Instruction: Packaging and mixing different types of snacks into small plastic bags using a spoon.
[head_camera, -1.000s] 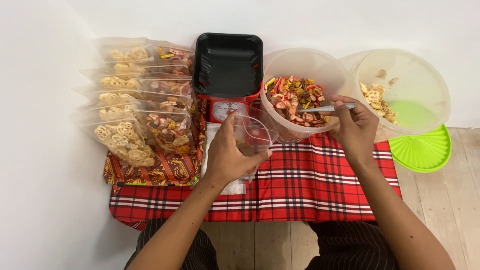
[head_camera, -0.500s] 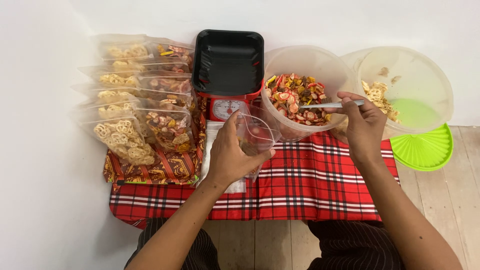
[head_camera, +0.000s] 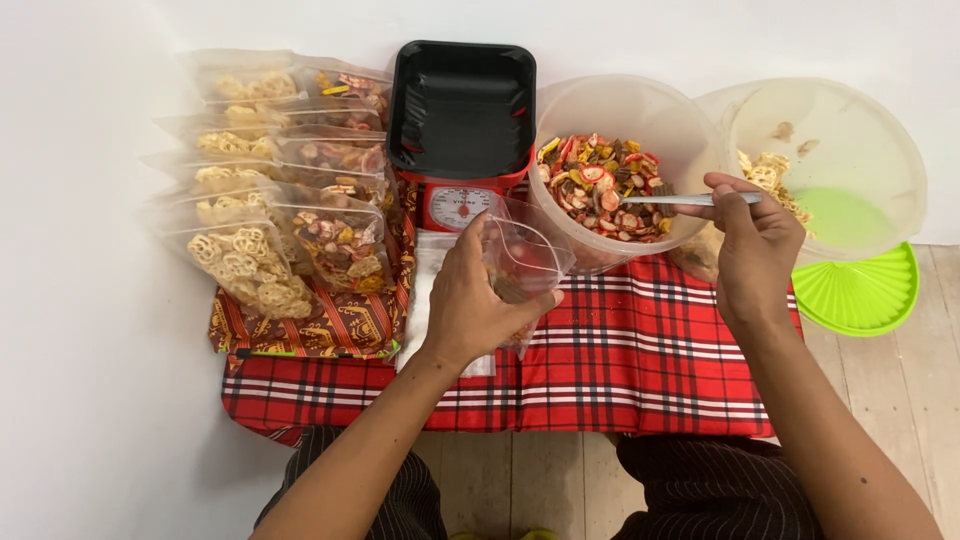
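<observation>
Scale (head_camera: 458, 205) and tubs (head_camera: 625, 130) crowd behind; plaid cloth (head_camera: 640, 350) open.

Bright, even light, soft shadows, sharp focus; the white wall looks perhaps slightly overexposed.

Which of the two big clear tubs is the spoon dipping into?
The nearer-centre tub, full of mixed red and yellow crisps, beside the scale. The right hand holds the spoon there; the other tub is almost empty.

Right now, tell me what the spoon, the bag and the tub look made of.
Spoon: metal, it seems, with a silvery shine.
Bag: thin clear plastic film; the cloth shows through and it creases.
Tub: cloudy translucent plastic, apparently rigid, with the snacks visible through its wall.
</observation>
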